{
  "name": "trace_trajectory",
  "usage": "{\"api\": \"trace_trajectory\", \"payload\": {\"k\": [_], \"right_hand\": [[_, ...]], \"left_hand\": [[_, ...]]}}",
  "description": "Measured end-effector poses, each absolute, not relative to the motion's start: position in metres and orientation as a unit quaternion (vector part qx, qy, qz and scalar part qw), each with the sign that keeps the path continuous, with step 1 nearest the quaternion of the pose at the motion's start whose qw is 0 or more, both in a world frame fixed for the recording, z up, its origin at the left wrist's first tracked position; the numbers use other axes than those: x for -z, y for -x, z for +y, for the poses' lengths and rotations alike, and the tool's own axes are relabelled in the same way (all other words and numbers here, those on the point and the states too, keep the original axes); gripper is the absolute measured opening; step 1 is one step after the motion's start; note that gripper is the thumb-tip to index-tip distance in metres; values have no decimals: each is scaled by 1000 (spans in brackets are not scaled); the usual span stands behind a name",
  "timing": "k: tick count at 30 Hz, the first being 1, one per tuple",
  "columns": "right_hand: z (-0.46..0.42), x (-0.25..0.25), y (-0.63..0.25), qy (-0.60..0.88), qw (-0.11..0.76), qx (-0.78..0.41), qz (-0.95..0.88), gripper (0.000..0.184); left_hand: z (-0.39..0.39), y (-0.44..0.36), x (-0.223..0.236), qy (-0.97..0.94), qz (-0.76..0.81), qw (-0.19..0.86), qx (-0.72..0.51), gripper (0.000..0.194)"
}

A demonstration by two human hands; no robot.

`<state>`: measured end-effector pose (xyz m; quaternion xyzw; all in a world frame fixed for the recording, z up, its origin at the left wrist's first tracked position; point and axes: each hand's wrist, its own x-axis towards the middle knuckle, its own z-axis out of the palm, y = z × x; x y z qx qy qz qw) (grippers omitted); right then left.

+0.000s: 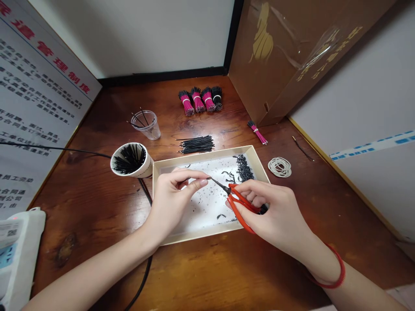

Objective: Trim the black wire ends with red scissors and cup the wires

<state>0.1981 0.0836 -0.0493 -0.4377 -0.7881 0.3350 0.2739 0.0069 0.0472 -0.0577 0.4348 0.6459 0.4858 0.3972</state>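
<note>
My left hand [177, 196] is over the left part of a shallow cream box [261, 164], thumb and forefinger pinched together. Whatever lies between those fingertips is too small and hidden to name. In my right hand [272, 211] is a pair of scissors [241, 206] with red handles and short dark blades. The blade tips point left and reach my left fingertips. Below, on the box's white floor, lie curled black offcuts [244, 167], heaped in the far right corner, and many tiny specks. More black pieces [263, 209] show partly behind my right hand.
Behind the box lies a pile of black wires [196, 144]. A paper cup [132, 160] of black wires and a clear plastic cup [145, 125] stand left. Banded pink-and-black bundles [197, 100] sit farther back. White rubber bands [279, 167] and a small bundle [257, 132] are right.
</note>
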Motion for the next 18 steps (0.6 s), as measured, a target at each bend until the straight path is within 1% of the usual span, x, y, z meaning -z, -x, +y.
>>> {"api": "trace_trajectory", "payload": {"k": [12,18], "right_hand": [[84,49,-197,434,272,-347,-785,2],[91,51,-197,403,274,-345,-802,2]], "left_hand": [[48,-9,57,-431,645,396,-491,7],[49,-6,58,-428,650,396,-488,6]]}}
